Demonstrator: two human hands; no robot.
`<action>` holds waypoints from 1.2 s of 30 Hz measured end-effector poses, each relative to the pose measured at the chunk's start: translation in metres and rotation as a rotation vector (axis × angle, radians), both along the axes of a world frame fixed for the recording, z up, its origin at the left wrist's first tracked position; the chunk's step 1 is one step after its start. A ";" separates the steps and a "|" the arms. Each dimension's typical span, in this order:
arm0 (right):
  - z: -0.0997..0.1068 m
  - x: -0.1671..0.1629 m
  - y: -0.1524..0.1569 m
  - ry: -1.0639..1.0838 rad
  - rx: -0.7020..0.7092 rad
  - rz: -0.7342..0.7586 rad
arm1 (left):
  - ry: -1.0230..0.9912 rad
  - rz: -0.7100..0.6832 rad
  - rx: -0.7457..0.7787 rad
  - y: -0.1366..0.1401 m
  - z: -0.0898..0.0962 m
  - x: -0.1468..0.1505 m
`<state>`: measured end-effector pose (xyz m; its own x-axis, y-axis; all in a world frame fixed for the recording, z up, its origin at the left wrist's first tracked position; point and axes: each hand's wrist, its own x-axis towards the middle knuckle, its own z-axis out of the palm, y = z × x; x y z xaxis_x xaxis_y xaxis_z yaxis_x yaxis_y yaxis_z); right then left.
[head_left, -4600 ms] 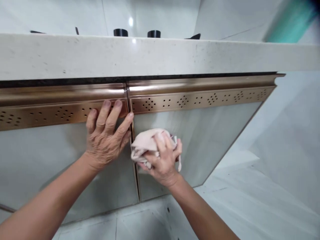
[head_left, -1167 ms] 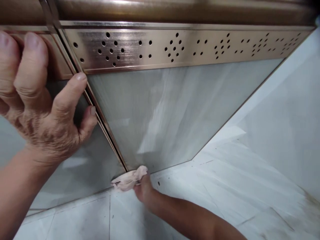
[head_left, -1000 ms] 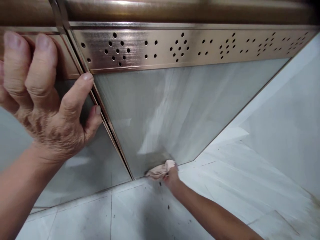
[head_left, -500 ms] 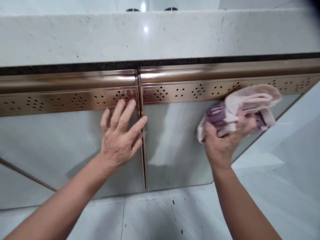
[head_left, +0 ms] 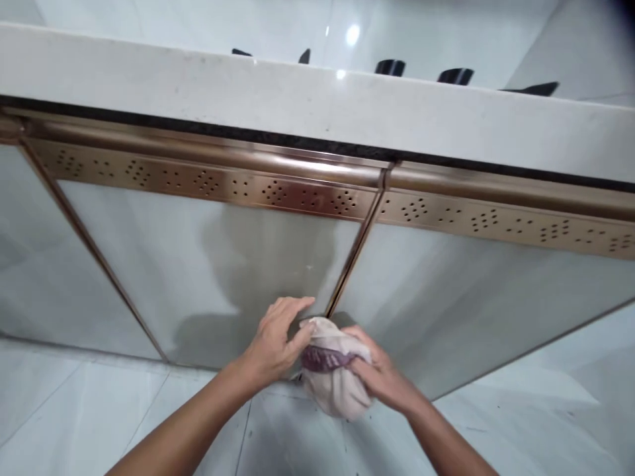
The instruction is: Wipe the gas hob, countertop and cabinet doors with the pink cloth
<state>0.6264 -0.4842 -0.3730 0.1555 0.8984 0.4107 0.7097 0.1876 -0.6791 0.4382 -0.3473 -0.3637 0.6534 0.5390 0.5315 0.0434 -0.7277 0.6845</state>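
A folded pale pink and purple cloth (head_left: pixel 337 390) hangs low in front of the cabinet doors, near the seam between them. My right hand (head_left: pixel 380 370) is closed round its right side. Just left of the cloth is my left hand (head_left: pixel 280 337), fingers stretched out and apart; its thumb reaches the cloth's edge, and I cannot tell whether it presses on it. Behind both hands stand the left cabinet door (head_left: pixel 268 264) and the right cabinet door (head_left: pixel 471 284), with pale glossy panels in copper-coloured frames. Perforated metal strips (head_left: pixel 238 185) run along their tops.
Above the doors juts a thick white countertop edge (head_left: pixel 278 92). Several dark objects, among them a black knob-like piece (head_left: pixel 390 67), show behind it. Below lies a pale tiled floor (head_left: pixel 278 436), meeting the doors' lower edge.
The cloth has moved down and left with my right hand, from the right door to the seam. My left hand has come off the perforated strip and dropped beside the cloth. The view has tilted.
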 end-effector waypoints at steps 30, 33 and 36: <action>0.075 0.037 0.000 0.008 -0.190 0.005 | -0.281 -0.139 -0.969 -0.011 0.092 -0.051; 0.081 0.018 -0.004 0.047 -0.121 0.010 | -0.363 -0.113 -1.060 -0.015 0.093 -0.050; 0.086 -0.004 -0.005 0.075 -0.242 0.193 | -0.516 -0.093 -1.200 -0.018 0.096 -0.049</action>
<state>0.6228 -0.4891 -0.2874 -0.0060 0.9845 0.1752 0.6229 0.1407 -0.7696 0.3896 -0.3652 -0.2675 0.5806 0.8129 -0.0461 -0.4340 0.3569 0.8272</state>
